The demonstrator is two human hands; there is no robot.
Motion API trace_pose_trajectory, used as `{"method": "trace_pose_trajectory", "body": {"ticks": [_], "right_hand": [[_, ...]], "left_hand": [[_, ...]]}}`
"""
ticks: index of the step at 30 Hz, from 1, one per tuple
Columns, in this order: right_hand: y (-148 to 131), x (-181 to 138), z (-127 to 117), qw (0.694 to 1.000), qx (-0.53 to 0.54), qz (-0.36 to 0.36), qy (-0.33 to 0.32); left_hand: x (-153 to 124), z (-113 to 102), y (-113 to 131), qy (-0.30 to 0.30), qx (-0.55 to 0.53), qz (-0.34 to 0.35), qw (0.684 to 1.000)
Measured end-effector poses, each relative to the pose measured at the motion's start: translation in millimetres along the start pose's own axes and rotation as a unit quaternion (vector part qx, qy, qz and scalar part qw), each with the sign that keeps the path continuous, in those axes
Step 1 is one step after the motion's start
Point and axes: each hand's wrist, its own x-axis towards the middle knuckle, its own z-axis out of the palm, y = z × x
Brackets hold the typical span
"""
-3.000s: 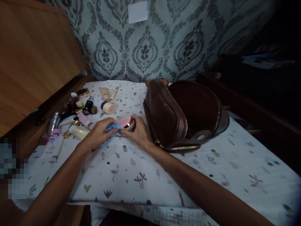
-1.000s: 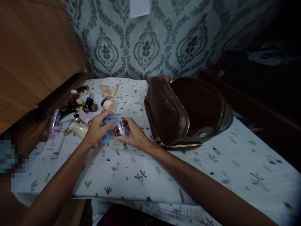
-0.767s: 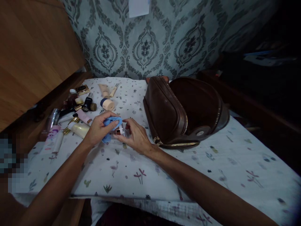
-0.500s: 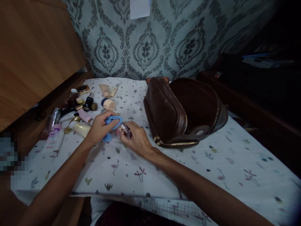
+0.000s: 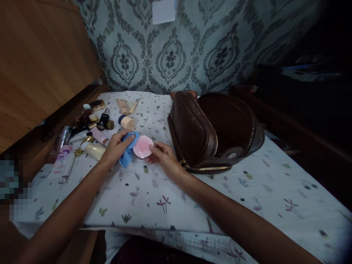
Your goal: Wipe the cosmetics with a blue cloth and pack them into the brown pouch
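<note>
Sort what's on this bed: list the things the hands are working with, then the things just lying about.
In hand:
- blue cloth, pressed by the left hand
- round pink jar, held by the right hand

Lying about:
- open brown leather bag
- cluster of cosmetic tubes and bottles
- printed bedsheet beneath everything

Home bedroom: damask wallpaper (image 5: 170, 55), printed bedsheet (image 5: 154, 190), cosmetics (image 5: 93, 128) (scattered), wooden headboard (image 5: 41, 62).

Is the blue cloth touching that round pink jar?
Touching. In the head view the blue cloth, held in the left hand, presses against the left edge of the pink jar, which the right hand holds; no gap shows between them.
</note>
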Motion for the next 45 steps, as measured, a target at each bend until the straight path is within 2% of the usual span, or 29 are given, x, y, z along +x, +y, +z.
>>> {"method": "trace_pose_trajectory", "body": {"ticks": [6,13,17,21,24,28,30,32,35,39,42,45], "right_hand": [[-2.6,1.4,-0.5,0.982,0.183,0.050,0.013],[-10.3,-2.3,0.3,0.966,0.178,0.150,-0.110],[-6.6,-0.9,1.3,0.961,0.216,0.153,-0.082],[-4.6,1.8,2.2,0.943,0.284,0.161,-0.065],[-8.6,3.4,0.2,0.917,0.358,0.172,-0.043],[-15.4,2.4,-3.3,0.896,0.400,0.186,-0.043],[-15.9,0.9,-2.8,0.905,0.375,0.189,-0.068],[-14.4,-0.5,-0.3,0.921,0.332,0.188,-0.080],[-11.1,-2.7,4.3,0.947,0.266,0.168,-0.069],[-11.3,-6.1,6.9,0.976,0.189,0.097,-0.052],[-13.2,-7.9,6.9,0.987,0.147,0.048,-0.048],[-12.0,-7.9,7.1,0.989,0.134,0.028,-0.059]], "left_hand": [[-1.1,6.5,-6.9,0.023,-0.048,0.021,0.998],[-5.0,10.0,-2.8,0.042,-0.039,0.049,0.997],[-8.8,12.8,2.6,0.050,0.015,0.085,0.995],[-14.4,18.0,5.6,0.070,0.073,0.137,0.985],[-18.7,22.9,4.6,0.060,0.119,0.214,0.968],[-23.3,27.9,3.6,0.025,0.188,0.371,0.909],[-24.5,27.5,5.0,0.020,0.218,0.410,0.886],[-25.2,25.3,8.7,0.030,0.229,0.424,0.876],[-26.7,21.4,17.2,0.048,0.222,0.434,0.872],[-29.0,18.3,25.8,0.054,0.218,0.441,0.869],[-29.2,17.3,26.1,0.050,0.221,0.439,0.869],[-28.6,17.9,24.6,0.051,0.225,0.444,0.866]]}}
